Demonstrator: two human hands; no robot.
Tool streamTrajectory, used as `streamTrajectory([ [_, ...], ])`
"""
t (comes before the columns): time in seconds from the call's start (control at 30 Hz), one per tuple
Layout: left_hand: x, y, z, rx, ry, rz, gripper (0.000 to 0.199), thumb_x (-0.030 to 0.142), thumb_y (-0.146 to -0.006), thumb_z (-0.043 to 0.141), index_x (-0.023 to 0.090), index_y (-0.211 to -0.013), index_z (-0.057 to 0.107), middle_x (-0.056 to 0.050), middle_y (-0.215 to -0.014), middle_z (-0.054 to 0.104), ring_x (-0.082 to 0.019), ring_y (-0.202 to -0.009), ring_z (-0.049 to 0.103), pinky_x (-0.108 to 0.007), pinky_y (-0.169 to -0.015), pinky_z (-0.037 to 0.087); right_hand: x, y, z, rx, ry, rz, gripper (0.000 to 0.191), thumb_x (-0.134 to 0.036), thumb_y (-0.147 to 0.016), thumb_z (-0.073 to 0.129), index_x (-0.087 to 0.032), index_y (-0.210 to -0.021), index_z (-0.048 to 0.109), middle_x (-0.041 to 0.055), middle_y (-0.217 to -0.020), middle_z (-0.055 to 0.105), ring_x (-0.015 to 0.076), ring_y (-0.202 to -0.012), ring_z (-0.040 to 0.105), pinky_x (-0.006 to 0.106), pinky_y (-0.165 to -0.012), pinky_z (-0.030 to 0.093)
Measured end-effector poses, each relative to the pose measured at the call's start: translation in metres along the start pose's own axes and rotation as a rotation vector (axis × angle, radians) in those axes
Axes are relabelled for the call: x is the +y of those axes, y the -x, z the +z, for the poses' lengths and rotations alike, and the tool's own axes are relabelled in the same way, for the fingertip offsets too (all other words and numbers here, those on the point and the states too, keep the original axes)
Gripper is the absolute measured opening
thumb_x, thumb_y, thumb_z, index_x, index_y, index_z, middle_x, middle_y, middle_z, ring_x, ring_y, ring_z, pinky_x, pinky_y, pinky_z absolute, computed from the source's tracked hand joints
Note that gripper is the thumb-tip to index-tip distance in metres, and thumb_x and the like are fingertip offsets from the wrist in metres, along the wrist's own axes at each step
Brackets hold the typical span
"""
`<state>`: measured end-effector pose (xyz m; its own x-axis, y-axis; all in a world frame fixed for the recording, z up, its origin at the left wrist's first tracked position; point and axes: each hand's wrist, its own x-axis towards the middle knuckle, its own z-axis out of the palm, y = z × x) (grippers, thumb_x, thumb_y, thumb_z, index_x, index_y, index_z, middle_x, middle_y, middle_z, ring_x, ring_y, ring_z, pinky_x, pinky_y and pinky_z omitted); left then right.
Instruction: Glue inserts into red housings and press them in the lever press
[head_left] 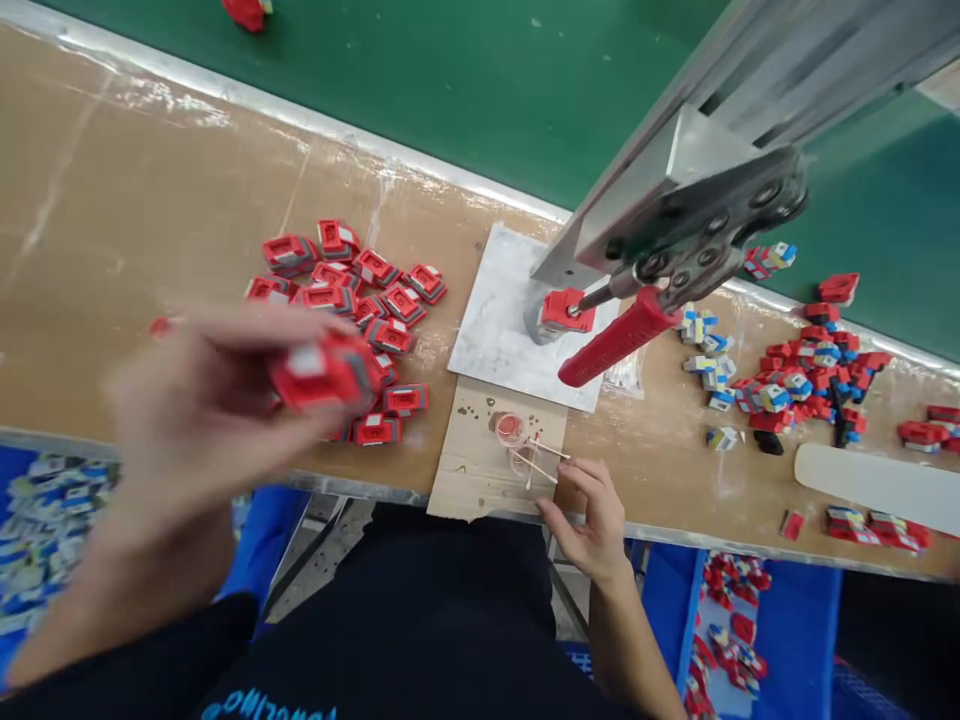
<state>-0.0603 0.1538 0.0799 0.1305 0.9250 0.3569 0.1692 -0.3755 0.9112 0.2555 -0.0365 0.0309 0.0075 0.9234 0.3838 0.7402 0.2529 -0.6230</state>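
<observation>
My left hand (217, 400), blurred by motion, grips a red toy part (319, 375) between thumb and fingers, above a pile of similar red parts (375, 267). My right hand (589, 505) is at the table's front edge, its thumb and fingertips close to the cotton swabs (541, 466); whether it pinches one is unclear. The swabs lean on small round cups (511, 430) on a stained cardboard sheet (465, 465). Behind them, a red part (568, 311) sits under the tip of a metal toggle clamp (697, 230) with a red handle (619, 338).
A white plate (495, 300) lies under the clamp and its metal post (637, 200). Mixed red, blue and white parts (810, 370) are heaped at the right, near a pale flat strip (870, 482). Blue bins (799, 630) with parts stand below the table; a green surface (450, 90) lies beyond.
</observation>
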Motion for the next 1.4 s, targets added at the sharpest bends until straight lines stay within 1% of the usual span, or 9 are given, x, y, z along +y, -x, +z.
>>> streamTrajectory([
  [0.07, 0.015, 0.043, 0.029, -0.188, 0.074, -0.012, 0.051, 0.021, -0.072, 0.097, 0.034, -0.12, 0.084, -0.003, -0.118, 0.084, -0.027, -0.1, 0.081, -0.04, -0.071, 0.071, -0.003, -0.006, 0.0, -0.015, -0.014, -0.034, 0.022, -0.012, -0.098, 0.07, -0.024, -0.116, 0.069, 0.0057, -0.091, 0.076, 0.0207, -0.079, 0.072, 0.035, -0.066, 0.061],
  [0.13, 0.019, 0.069, 0.051, -0.249, 0.118, -0.074, 0.046, 0.019, -0.081, 0.093, 0.035, -0.122, 0.082, -0.005, -0.114, 0.084, -0.026, -0.096, 0.083, -0.038, -0.07, 0.072, -0.005, -0.015, 0.001, -0.033, -0.013, -0.076, 0.023, -0.005, -0.097, 0.067, -0.025, -0.109, 0.071, 0.0034, -0.086, 0.077, 0.0188, -0.074, 0.071, 0.034, -0.065, 0.059],
  [0.33, 0.001, 0.097, 0.085, -0.27, 0.174, -0.128, 0.036, 0.032, -0.082, 0.096, 0.024, -0.114, 0.083, -0.009, -0.101, 0.085, -0.023, -0.088, 0.083, -0.033, -0.078, 0.071, -0.009, -0.043, 0.011, -0.094, 0.023, -0.235, 0.025, -0.004, -0.097, 0.07, -0.025, -0.111, 0.074, 0.0039, -0.09, 0.084, 0.0193, -0.078, 0.073, 0.035, -0.068, 0.062],
  [0.47, -0.011, 0.1, 0.089, -0.236, 0.168, -0.065, 0.035, 0.031, -0.082, 0.096, 0.022, -0.113, 0.083, -0.01, -0.103, 0.085, -0.022, -0.091, 0.083, -0.033, -0.081, 0.071, -0.008, -0.048, 0.013, -0.049, -0.018, -0.233, 0.023, -0.005, -0.096, 0.074, -0.024, -0.109, 0.073, 0.0022, -0.087, 0.084, 0.0181, -0.072, 0.074, 0.034, -0.064, 0.063],
  [0.7, -0.017, 0.103, 0.096, -0.227, 0.181, 0.029, 0.036, 0.029, -0.08, 0.098, 0.021, -0.112, 0.083, -0.01, -0.103, 0.085, -0.022, -0.091, 0.084, -0.032, -0.082, 0.071, -0.027, -0.054, -0.003, 0.209, -0.297, -0.109, 0.021, -0.01, -0.092, 0.081, -0.028, -0.102, 0.075, -0.0017, -0.074, 0.08, 0.0206, -0.062, 0.076, 0.037, -0.054, 0.062],
  [0.8, -0.014, 0.104, 0.099, -0.232, 0.169, 0.054, 0.036, 0.029, -0.079, 0.098, 0.022, -0.112, 0.083, -0.01, -0.102, 0.086, -0.022, -0.091, 0.085, -0.031, -0.083, 0.071, -0.037, -0.058, 0.005, 0.183, -0.488, -0.093, 0.017, -0.013, -0.094, 0.08, -0.025, -0.104, 0.075, 0.0004, -0.076, 0.08, 0.0206, -0.063, 0.077, 0.035, -0.055, 0.065],
  [0.97, -0.009, 0.106, 0.098, -0.254, 0.178, 0.063, 0.038, 0.023, -0.08, 0.097, 0.022, -0.116, 0.083, -0.011, -0.106, 0.086, -0.023, -0.093, 0.085, -0.032, -0.084, 0.072, -0.04, -0.056, 0.022, 0.101, -0.725, 0.056, 0.009, -0.019, -0.099, 0.077, -0.025, -0.103, 0.073, 0.002, -0.08, 0.082, 0.0248, -0.08, 0.085, 0.039, -0.071, 0.073],
  [1.17, -0.007, 0.107, 0.097, -0.263, 0.182, 0.073, 0.035, 0.025, -0.084, 0.095, 0.021, -0.116, 0.082, -0.011, -0.106, 0.086, -0.023, -0.093, 0.086, -0.031, -0.085, 0.072, -0.04, -0.05, 0.025, 0.045, -0.758, 0.142, 0.01, -0.019, -0.099, 0.077, -0.025, -0.101, 0.07, 0.0012, -0.085, 0.084, 0.0245, -0.086, 0.087, 0.037, -0.076, 0.075],
  [1.4, -0.005, 0.107, 0.098, -0.264, 0.187, 0.08, 0.039, 0.024, -0.082, 0.096, 0.022, -0.119, 0.082, -0.01, -0.107, 0.086, -0.022, -0.093, 0.085, -0.031, -0.085, 0.072, -0.042, -0.049, 0.024, 0.081, -0.708, 0.104, 0.015, -0.013, -0.097, 0.078, -0.025, -0.103, 0.072, 0.0018, -0.086, 0.084, 0.0249, -0.083, 0.087, 0.038, -0.073, 0.076],
])
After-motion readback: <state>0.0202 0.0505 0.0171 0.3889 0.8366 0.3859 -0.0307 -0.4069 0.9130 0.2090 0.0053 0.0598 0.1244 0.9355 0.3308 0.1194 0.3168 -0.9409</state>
